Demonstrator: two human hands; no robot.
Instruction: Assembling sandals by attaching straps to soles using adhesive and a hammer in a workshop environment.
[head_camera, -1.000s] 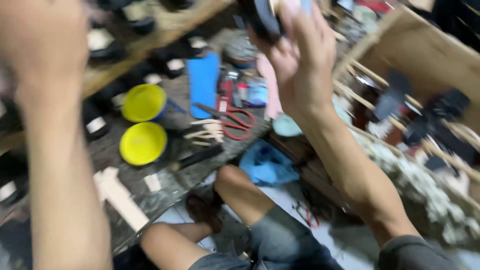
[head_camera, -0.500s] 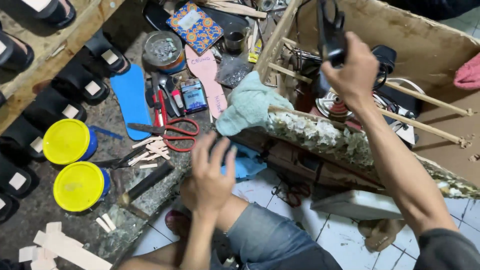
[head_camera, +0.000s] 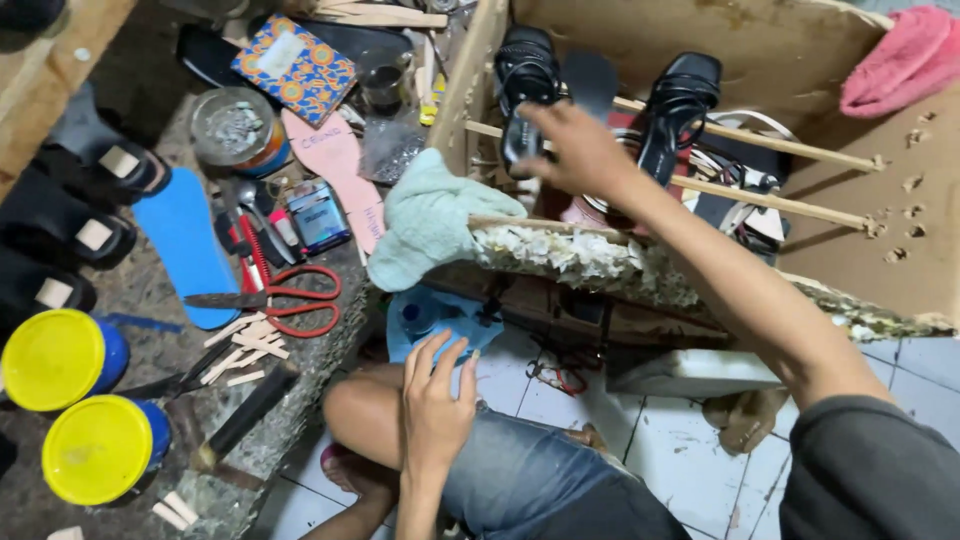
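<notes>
At upper centre of the frame, the right hand (head_camera: 580, 150) is stretched out into a wooden rack (head_camera: 850, 215), its fingers closed around a black strappy sandal (head_camera: 522, 90) that is held against a thin wooden rod (head_camera: 770, 145); the exact grip is hidden by the back of the hand. A second black sandal (head_camera: 680, 105) is hung on the same rod just to the right, and a dark insole-like shape between the two is hard to identify. At lower centre, the left hand (head_camera: 435, 405) is laid flat, fingers slightly spread and empty, on a bare knee (head_camera: 365, 410) above denim shorts (head_camera: 530, 480). The sandal appears to be in the middle of being set onto, or taken off, the rod; which of the two cannot be told. A steady hold near the strap would be called for, so that the neighbouring sandal is not knocked. Further out, a pale green cloth (head_camera: 430, 225) is draped over the rack's front edge. On the desk to the left, red-handled scissors (head_camera: 285, 300), a blue insole (head_camera: 185, 245), a pink insole (head_camera: 345, 170) and two yellow-lidded tins (head_camera: 75, 405) are seen. A pink cloth (head_camera: 905, 60) is cut off at upper right.
</notes>
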